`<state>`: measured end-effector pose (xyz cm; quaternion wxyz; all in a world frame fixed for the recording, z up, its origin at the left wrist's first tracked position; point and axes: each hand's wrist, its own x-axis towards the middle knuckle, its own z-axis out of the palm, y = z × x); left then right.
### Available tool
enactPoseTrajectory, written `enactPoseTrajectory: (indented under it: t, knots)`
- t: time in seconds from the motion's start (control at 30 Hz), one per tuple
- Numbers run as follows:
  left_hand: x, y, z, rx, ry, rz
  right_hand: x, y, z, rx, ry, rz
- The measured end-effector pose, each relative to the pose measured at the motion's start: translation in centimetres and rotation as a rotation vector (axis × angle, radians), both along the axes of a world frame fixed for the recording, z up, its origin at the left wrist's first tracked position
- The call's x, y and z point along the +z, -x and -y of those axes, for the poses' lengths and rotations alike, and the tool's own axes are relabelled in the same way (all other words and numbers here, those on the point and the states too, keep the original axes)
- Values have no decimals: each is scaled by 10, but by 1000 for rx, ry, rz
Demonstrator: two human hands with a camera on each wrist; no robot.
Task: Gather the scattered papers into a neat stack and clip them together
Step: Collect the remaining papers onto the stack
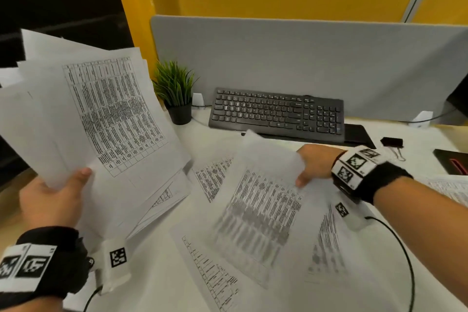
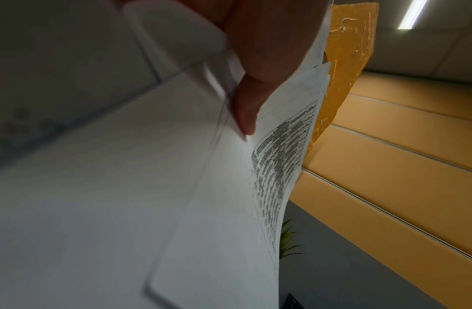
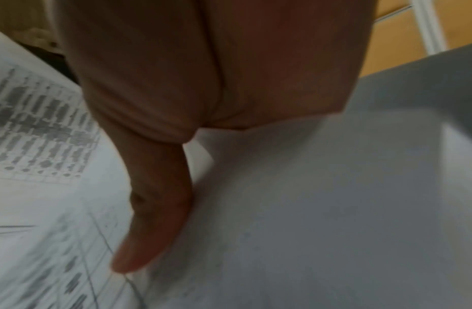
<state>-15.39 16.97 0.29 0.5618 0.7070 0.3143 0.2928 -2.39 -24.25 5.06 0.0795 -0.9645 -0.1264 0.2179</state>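
Left hand raised at left, thumb clamped over what it grips, right hand reaching forward, thumb and fingers pinching, both wrists strapped

desk: white, with a grey screen along the back
papers: loose printed sheets lie spread on the near part (some overlap)
keyboard: black, at the back
plant: in a black pot, left of the keyboard
clip: black, right of the keyboard
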Motion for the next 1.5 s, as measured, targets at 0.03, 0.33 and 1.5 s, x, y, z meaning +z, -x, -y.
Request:
enactPoseTrajectory:
  t: [0.03,0.33,1.5]
  knots:
    - [-5,-2,-2,-8,-9,18,3,0,-10,48,51,40]
    - [13,13,22,39,-96,-31,24,-51,-122,336,174,224]
    - [-56,-50,-54,44,51,-71,44,-4,-4,-288,-166,46]
